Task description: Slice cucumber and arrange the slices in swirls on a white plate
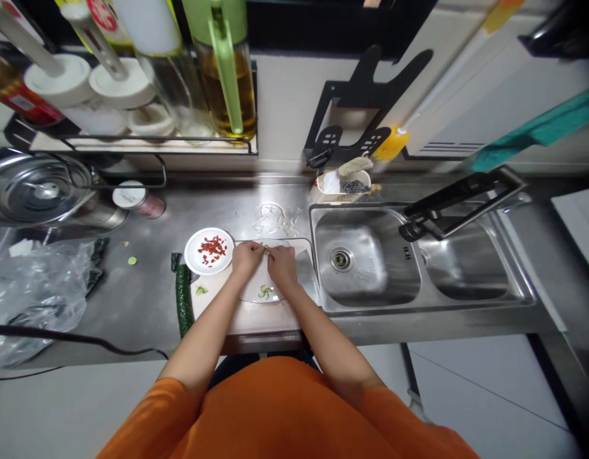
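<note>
Over the far rim of a clear glass plate (250, 294), my left hand (247, 259) and my right hand (282, 262) meet with fingertips pinched together. Between them show small pale-green cucumber slices (265, 250), partly hidden by the fingers. A fan of cucumber slices (264, 292) lies at the plate's near side. The plate rests on a white cutting board (213, 309). On the board's left are more cut slices (201, 290) and a dark-green cucumber (183, 303). Left of my left hand is a white plate (192, 255) with chopped red bits (213, 250). A knife blade (306, 275) lies right of my right hand.
A double steel sink (371, 255) with a black faucet (447, 197) is at the right. Plastic bags (31, 287), a lidded pot (46, 191) and a small jar (139, 199) occupy the left. Bottles and seasoning jars stand on a rack (146, 146). Water (269, 218) wets the counter behind the board.
</note>
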`<state>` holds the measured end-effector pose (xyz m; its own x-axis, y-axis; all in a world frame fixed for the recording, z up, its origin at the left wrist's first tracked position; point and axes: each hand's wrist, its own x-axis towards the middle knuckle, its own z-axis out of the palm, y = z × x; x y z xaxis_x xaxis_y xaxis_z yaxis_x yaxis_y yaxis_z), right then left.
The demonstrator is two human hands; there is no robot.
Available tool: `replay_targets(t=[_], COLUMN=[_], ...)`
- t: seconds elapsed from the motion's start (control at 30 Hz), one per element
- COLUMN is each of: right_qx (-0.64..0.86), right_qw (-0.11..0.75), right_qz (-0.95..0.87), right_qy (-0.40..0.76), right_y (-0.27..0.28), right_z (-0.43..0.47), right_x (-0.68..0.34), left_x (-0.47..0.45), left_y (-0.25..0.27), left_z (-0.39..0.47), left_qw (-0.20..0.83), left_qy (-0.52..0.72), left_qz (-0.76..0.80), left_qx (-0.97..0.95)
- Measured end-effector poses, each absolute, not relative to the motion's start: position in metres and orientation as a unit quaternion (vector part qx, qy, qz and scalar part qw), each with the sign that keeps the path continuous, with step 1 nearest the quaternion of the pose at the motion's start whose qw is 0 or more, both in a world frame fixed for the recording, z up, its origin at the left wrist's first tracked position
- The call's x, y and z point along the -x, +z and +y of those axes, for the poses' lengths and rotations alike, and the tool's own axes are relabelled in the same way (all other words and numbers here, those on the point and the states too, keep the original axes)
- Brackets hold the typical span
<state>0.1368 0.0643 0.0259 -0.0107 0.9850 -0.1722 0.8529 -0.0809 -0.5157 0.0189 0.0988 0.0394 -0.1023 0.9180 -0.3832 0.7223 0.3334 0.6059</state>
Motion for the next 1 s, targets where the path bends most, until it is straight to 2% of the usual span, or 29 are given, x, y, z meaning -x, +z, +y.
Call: replay_targets(t=[0.37, 1.0], right_qx=[0.691, 0.692], right_qw=[0.134, 0.121], right_qz=[-0.669, -0.664], right_qy=[0.239, 0.257], right_y=[0.020, 0.028], right_z=[0.066, 0.066], right_x=[-0.133, -0.135], left_x=[-0.018, -0.003], left_y=[0.036, 0.041], left_z=[0.103, 0.101], left_qw=[0.340, 0.360], left_qy=[0.109, 0.173], left_qz=[0.735, 0.745], left_qx=[-0.577, -0.535])
